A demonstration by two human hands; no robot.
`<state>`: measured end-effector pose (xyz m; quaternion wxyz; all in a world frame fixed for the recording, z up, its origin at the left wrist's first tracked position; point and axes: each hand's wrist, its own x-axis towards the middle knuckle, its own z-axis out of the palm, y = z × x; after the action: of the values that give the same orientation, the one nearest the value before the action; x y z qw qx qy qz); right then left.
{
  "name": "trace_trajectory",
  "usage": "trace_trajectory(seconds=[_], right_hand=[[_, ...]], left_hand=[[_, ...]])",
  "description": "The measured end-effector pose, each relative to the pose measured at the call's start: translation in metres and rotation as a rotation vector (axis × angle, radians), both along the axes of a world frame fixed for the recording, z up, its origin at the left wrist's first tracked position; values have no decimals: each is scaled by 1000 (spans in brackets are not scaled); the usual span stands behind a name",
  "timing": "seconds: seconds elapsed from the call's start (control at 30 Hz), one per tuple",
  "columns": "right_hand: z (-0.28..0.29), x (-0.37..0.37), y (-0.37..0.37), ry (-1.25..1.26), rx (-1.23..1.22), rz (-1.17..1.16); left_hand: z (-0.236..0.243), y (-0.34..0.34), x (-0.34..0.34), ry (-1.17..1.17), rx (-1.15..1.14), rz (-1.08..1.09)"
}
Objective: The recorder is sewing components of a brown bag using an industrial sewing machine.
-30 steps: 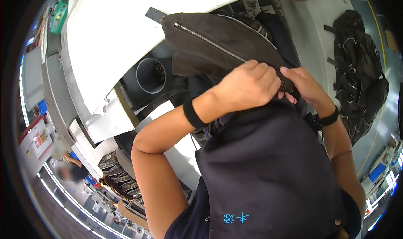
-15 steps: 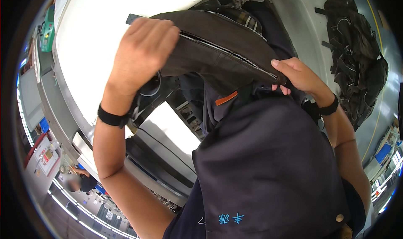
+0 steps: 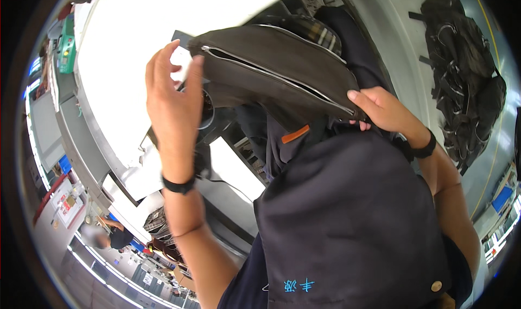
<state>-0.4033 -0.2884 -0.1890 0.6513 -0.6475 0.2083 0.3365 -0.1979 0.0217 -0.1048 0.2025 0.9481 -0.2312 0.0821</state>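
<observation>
A dark brown fabric bag [image 3: 260, 44] stretches across the upper middle of the head view. Along it runs a metal zipper [image 3: 297, 85], its two rows of teeth parted by a narrow gap. My right hand [image 3: 384, 109] pinches the bag's right end, thumb on top and fingertips underneath. Near the left end, my left hand [image 3: 172, 105] is off the bag, thumb and fingers spread with nothing between them. A piece of plaid cloth [image 3: 325, 35] shows just beyond the bag. Over my body hangs a dark apron [image 3: 347, 200], with a brown tab [image 3: 295, 134] at its upper part.
A white work table [image 3: 119, 65] extends at the left and far side. Several black bags [image 3: 461, 75] lie heaped at the far right. A green device [image 3: 66, 47] stands at the left rim. Farther off at lower left, another person [image 3: 118, 236] is seen.
My left hand has come away from the bag's left end, and its closed fingers have spread. The zipper's left end is now uncovered. My right hand keeps its hold.
</observation>
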Motion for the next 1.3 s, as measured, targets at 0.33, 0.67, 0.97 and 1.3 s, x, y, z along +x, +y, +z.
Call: trace_trajectory(seconds=[0.33,0.67,0.97,1.3], right_hand=[[8,-1,0,-309,-398,291],[14,8,8,-404,-518,385],[27,49,25,-1062,-971,121],[-2,133,97,-1539,-1005,169]], left_hand=[[-35,-47,-38,163,-100,245],[-55,-64,-26,34,-44,290],[-48,-68,-29,73,-103,303],[-30,-61,-47,177,-197,219]])
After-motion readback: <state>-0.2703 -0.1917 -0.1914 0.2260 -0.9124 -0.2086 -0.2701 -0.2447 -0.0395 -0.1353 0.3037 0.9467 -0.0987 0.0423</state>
